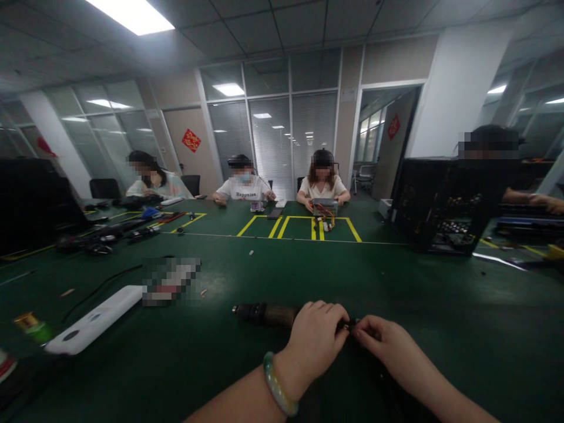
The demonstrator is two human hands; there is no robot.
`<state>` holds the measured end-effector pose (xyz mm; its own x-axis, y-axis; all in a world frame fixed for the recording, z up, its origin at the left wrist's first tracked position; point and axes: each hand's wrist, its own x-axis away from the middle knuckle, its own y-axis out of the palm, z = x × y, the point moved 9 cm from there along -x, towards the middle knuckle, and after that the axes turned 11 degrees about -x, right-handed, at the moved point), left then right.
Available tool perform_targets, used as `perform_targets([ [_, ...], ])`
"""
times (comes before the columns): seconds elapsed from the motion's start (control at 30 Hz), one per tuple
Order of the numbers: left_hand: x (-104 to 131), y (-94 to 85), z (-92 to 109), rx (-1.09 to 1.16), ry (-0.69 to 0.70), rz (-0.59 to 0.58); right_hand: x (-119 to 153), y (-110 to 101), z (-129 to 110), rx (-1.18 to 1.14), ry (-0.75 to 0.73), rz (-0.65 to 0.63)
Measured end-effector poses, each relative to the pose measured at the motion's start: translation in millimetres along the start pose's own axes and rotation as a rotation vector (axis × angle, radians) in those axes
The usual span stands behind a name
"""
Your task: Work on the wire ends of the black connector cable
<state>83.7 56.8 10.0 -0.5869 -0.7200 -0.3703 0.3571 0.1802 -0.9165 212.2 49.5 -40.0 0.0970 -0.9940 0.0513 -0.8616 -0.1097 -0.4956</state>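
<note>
Cylindrical tool [277,316] juts from under the left hand [318,329] gripping it, right hand [390,341] pinching a small part [353,321].

I have a big green surface [440,305] with yellow lines [247,228] toward its far edge. Close to my edge is a long dark tool [277,315]. Near the left corner closest to me lie a long white thing [97,320] and a little green bottle [39,332]. A big black box [434,205] stands toward the right edge.
</note>
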Motion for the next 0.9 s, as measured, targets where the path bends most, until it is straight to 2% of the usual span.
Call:
perform_targets([
  [0.27, -0.3, -2.8, 1.6, -0.005, -0.001, 0.007, 0.0, -2.1, -1.8, -0.003, 0.006, 0.051],
  [0.53, 1.9, -4.5, 3.6, 0.035, 0.041, 0.033, 1.2, -1.5, -9.6, -0.011, -0.021, 0.015],
  [0.9, 2.4, -4.0, 2.8, 0.016, 0.022, 0.004, 0.3, -1.9, -4.9, 0.007, -0.038, 0.036],
])
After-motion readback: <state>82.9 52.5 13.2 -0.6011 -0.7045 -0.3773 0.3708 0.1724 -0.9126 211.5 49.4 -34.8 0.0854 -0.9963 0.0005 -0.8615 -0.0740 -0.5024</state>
